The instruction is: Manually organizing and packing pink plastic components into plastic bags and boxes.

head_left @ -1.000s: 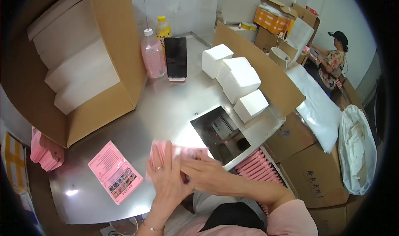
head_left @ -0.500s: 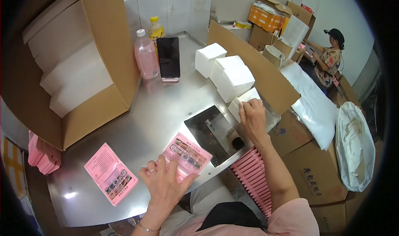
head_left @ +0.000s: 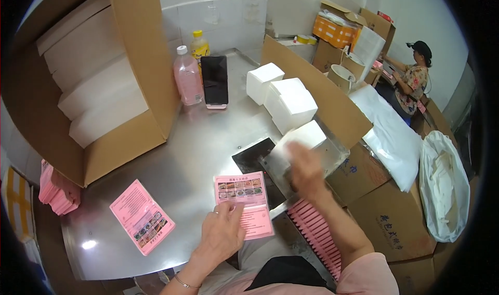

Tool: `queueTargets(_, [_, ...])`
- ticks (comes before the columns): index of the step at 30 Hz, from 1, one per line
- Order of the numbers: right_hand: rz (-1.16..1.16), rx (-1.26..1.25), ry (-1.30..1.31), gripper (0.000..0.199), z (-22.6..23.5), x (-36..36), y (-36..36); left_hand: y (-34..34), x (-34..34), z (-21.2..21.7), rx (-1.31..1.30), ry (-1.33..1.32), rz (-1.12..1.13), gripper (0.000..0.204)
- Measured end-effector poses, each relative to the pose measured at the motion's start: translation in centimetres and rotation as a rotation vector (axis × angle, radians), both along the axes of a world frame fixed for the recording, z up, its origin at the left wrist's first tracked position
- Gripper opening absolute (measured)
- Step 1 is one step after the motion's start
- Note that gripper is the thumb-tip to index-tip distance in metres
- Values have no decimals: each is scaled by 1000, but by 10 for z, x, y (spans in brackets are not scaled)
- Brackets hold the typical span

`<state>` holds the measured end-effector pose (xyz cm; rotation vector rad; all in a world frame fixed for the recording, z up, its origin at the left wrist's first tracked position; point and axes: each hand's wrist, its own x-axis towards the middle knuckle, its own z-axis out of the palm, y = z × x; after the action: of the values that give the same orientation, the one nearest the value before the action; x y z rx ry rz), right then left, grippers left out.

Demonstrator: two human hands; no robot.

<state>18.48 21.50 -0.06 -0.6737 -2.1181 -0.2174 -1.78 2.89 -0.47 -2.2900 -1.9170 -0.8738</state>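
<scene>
My left hand (head_left: 222,232) grips the lower left part of a flat pink printed packet (head_left: 244,183) with rows of small food pictures, at the table's front edge. My right hand (head_left: 306,170) is smeared by motion, and its fingers cannot be made out. It is beside a white paper block (head_left: 310,135) and over a metal plate (head_left: 278,170), which partly covers a dark rectangular opening (head_left: 249,155) in the tabletop. Two more white paper blocks (head_left: 292,104) stand behind. To the left lies a stack of similar pink packets (head_left: 141,217).
An open carton (head_left: 138,51) of white paper stacks stands at left. Behind are a phone (head_left: 215,82) on a stand and two bottles (head_left: 187,77). Pink packets (head_left: 314,230) hang in a row below the right edge. A co-worker (head_left: 413,79) sits far right.
The pink packet has turned upright and moved slightly right, showing its lower part. My right hand has shifted left and down off the white block's top. The metal plate now covers more of the opening.
</scene>
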Motion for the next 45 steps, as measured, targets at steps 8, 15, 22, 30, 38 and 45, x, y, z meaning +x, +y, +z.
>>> queueTargets(8, [274, -130, -427, 29, -17, -67, -74, -1, 4, 19, -148, -115, 46, 89])
queueTargets(15, [-36, -682, -344, 16, -38, -53, -10, -24, -13, 18, -172, -190, 100, 71])
queueTargets(22, [-149, -196, -171, 17, 17, -15, -19, -71, -64, 6, 149, -97, 438, 35])
queueTargets(30, [-435, -41, -156, 13, 0, 18, 44, -91, -114, 12, -210, 185, 676, 20])
queueTargets(38, [-273, -209, -25, 12, 7, 29, 46, -7, -8, 0, 67, -147, 93, 17])
queueTargets(45, [-62, -74, 13, 38, -10, 6, 10, 4, 14, 1, 3, -188, 1, 33])
